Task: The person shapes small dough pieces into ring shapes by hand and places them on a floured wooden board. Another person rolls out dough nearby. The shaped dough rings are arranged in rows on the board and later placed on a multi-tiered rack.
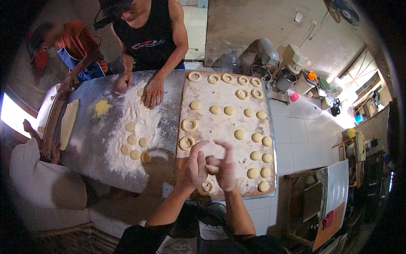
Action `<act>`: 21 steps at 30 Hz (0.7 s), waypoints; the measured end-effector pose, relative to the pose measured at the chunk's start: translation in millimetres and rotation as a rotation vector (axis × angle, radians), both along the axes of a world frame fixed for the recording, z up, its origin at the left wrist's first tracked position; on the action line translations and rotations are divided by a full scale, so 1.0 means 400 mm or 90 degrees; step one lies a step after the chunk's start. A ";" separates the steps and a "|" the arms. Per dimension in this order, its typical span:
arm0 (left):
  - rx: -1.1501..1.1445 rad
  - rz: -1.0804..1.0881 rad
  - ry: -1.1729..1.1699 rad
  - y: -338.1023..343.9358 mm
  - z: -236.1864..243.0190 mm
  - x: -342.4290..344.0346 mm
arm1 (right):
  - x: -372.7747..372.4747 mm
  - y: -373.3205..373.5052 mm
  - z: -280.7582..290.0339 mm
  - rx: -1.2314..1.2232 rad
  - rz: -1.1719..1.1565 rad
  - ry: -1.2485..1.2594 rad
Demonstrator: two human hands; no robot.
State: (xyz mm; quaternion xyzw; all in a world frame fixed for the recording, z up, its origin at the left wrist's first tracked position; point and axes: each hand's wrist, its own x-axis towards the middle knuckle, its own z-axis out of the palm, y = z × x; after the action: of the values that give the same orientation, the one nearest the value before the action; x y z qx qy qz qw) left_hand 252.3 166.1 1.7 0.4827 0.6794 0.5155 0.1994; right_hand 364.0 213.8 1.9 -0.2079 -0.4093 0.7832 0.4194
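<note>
Over the near part of a floured board point(220, 135), my left hand point(196, 165) and my right hand point(227, 169) are cupped together with fingers bent. Between them is a piece of pale dough point(212, 169), mostly hidden by my fingers; its full shape cannot be made out. My right hand is smeared by motion. Dough rings point(190, 124) lie along the board's left side and far edge, one dough ring point(206, 187) just below my hands. Several flat dough rounds point(255, 156) sit in rows on the right side and across the middle.
To the left, a metal table point(91, 139) bears spread flour point(120, 146), several dough rounds point(132, 139), a yellow powder heap point(102, 107) and a long dough strip point(69, 122). A co-worker's hand point(153, 92) touches the flour. Other people stand left. Mixers point(268, 51) stand far right.
</note>
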 end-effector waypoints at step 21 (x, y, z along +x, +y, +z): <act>-0.320 0.037 0.358 0.065 -0.153 -0.054 | 0.087 0.079 -0.194 0.204 -0.062 -0.864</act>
State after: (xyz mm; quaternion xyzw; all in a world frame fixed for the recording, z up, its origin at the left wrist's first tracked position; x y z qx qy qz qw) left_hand 230.8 192.0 -59.4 0.5220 0.8261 0.1856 0.1028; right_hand 399.0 245.5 -75.8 -0.6047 -0.6816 0.3906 0.1313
